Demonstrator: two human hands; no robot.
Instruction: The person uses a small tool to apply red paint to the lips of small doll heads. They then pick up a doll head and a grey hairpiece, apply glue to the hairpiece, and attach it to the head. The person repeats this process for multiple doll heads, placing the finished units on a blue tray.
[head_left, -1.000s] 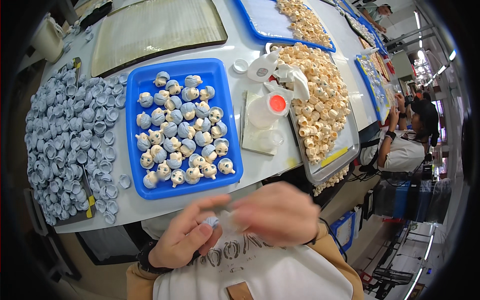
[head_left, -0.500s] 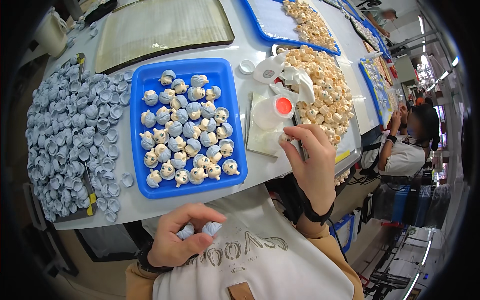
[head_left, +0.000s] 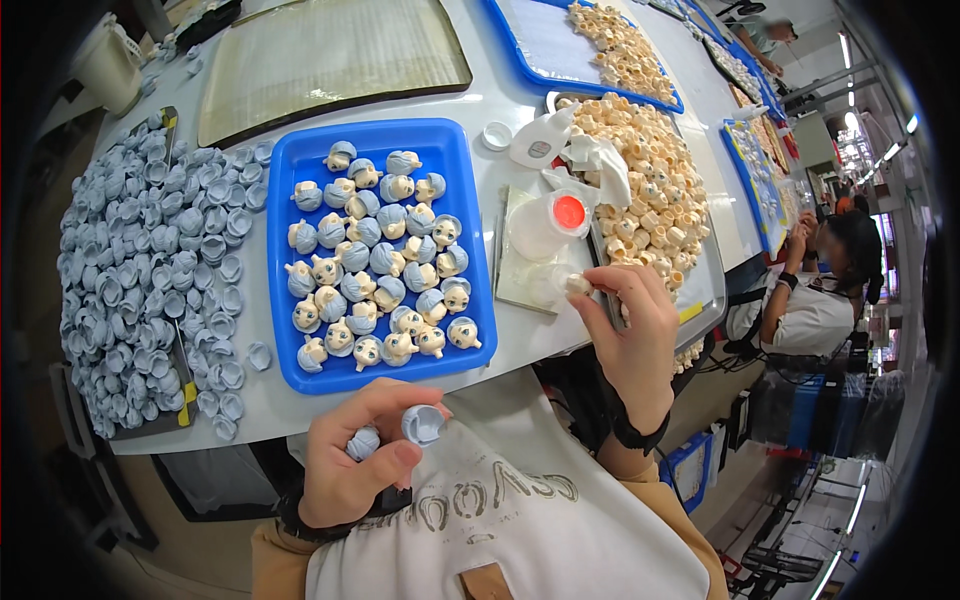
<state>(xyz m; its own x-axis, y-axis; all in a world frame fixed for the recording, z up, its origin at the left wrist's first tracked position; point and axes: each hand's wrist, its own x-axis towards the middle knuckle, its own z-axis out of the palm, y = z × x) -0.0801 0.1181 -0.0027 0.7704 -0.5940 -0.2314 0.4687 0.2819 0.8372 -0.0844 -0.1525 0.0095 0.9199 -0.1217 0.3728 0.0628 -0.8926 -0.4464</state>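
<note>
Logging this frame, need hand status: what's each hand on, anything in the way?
Left hand holds two pale blue hair caps. Right hand pinches a small beige head by the glue cup. Nothing between them.

- A toy-assembly factory floor, a hand-work line.
- A long white worktop runs toward the upper right of the frame, lined with blue trays.
- The near tray holds rows of small doll heads with blue-grey hair.
- Loose hair caps lie heaped at the left; bare heads are piled at upper right.
- Another seated worker sits at right.
</note>
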